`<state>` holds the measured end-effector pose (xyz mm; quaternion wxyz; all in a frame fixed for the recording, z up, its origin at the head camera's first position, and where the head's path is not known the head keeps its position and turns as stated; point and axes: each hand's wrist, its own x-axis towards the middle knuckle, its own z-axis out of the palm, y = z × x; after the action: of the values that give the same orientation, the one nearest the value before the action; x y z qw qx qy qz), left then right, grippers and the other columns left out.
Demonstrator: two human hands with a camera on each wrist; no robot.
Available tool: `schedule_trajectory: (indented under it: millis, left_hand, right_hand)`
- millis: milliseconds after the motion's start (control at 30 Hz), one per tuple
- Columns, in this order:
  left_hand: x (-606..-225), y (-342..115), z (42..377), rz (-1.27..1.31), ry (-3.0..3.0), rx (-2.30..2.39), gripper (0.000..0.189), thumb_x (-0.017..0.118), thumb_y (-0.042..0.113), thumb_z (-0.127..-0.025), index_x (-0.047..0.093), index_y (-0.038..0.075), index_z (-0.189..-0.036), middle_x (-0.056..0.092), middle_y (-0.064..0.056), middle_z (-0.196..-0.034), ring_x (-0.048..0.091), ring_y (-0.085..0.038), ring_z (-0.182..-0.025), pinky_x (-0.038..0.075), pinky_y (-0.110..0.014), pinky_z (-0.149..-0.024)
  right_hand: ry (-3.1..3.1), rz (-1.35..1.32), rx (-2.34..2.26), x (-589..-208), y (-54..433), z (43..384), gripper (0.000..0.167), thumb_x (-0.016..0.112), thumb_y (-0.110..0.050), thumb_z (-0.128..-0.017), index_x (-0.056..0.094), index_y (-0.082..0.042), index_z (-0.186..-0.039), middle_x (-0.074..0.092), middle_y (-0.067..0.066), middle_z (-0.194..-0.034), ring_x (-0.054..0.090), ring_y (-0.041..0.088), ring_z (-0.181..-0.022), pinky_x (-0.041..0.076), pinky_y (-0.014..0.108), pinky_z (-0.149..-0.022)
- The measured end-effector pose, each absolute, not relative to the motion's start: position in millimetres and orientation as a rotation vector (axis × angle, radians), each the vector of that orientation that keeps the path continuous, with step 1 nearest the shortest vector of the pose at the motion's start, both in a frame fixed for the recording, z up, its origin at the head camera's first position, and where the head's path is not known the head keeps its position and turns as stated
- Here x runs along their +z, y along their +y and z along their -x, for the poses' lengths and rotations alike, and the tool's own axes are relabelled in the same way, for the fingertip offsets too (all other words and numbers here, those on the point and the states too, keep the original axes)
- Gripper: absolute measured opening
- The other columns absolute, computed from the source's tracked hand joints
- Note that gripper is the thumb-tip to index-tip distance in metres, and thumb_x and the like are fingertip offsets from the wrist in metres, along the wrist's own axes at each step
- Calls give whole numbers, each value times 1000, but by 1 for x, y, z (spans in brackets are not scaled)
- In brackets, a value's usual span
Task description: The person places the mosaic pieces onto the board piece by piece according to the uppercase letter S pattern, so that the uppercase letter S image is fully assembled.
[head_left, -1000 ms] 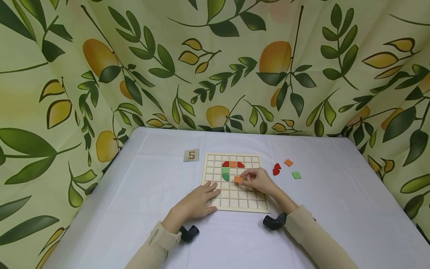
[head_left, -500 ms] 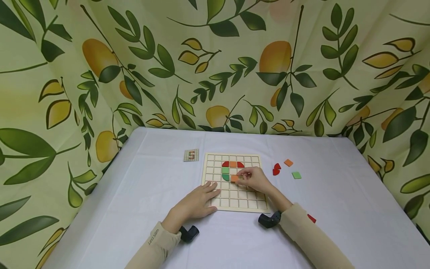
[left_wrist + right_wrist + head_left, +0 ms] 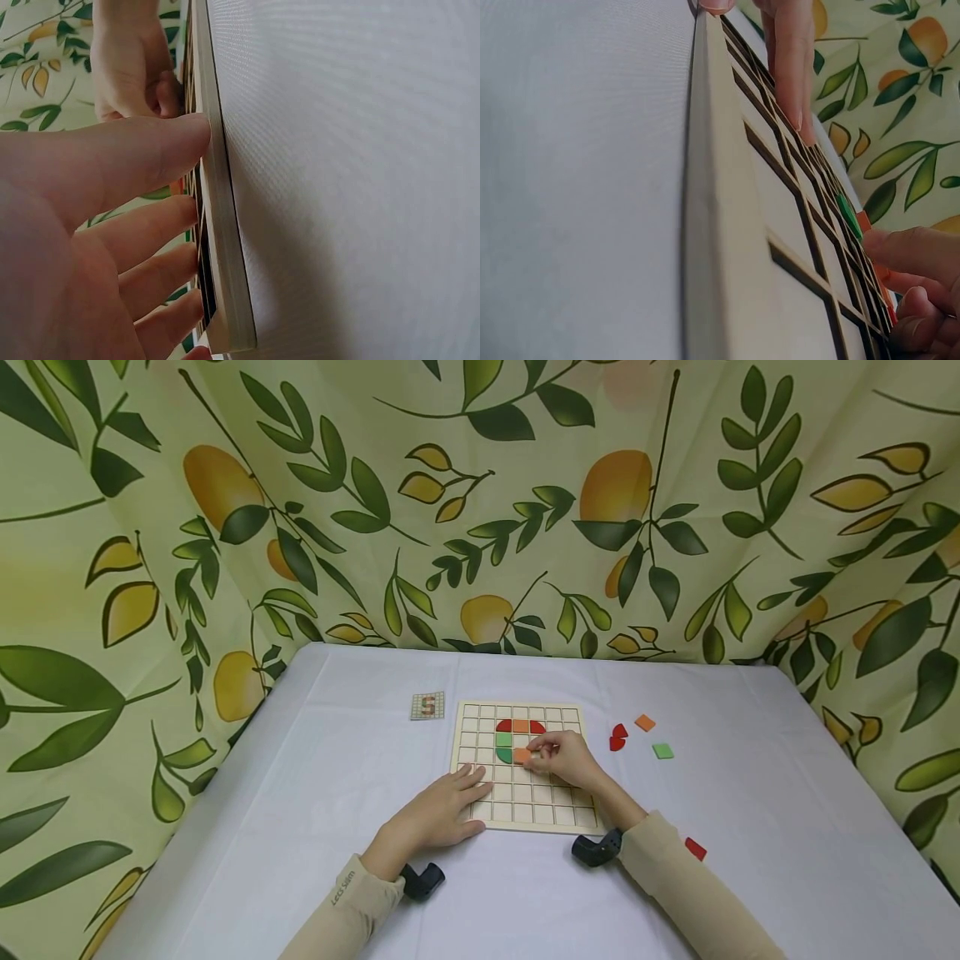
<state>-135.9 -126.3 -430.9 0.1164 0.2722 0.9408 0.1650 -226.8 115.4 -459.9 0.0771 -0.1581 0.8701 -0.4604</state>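
A pale wooden grid board point(image 3: 480, 717) lies on the white table. In its upper cells sit two red pieces, an orange square point(image 3: 520, 726), a green square point(image 3: 503, 739) and a green curved piece. My right hand point(image 3: 566, 758) pinches an orange square tile point(image 3: 522, 755) just right of the green curved piece, low over the board. My left hand point(image 3: 442, 806) rests flat with straight fingers on the board's lower left corner; in the left wrist view its fingers point(image 3: 142, 232) lie against the board's edge point(image 3: 225, 247).
Right of the board lie two red curved pieces point(image 3: 617, 737), an orange square point(image 3: 644, 722) and a green square point(image 3: 662, 750). A red piece point(image 3: 695, 848) lies by my right sleeve. A small pattern card point(image 3: 427, 705) sits left of the board. Leaf-print cloth walls surround the table.
My right hand has carried the orange tile left and a little up, from mid-board to beside the green curved piece. The left hand has stayed put.
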Motion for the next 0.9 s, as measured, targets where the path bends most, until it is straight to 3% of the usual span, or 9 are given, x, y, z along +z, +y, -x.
schedule_trajectory:
  millis: [900]
  left_hand:
    - [-434,-127,137,-832,2765,450,56,61,30,-91,48,10,-142,40,-12,-154,31,-33,-147,32,-49,-120]
  right_hand:
    - [2611,312,-1345,-466,113,229,27,79,-16,-78,73,-2,-99,43,-3,-61,40,11,-59,30,18,-52]
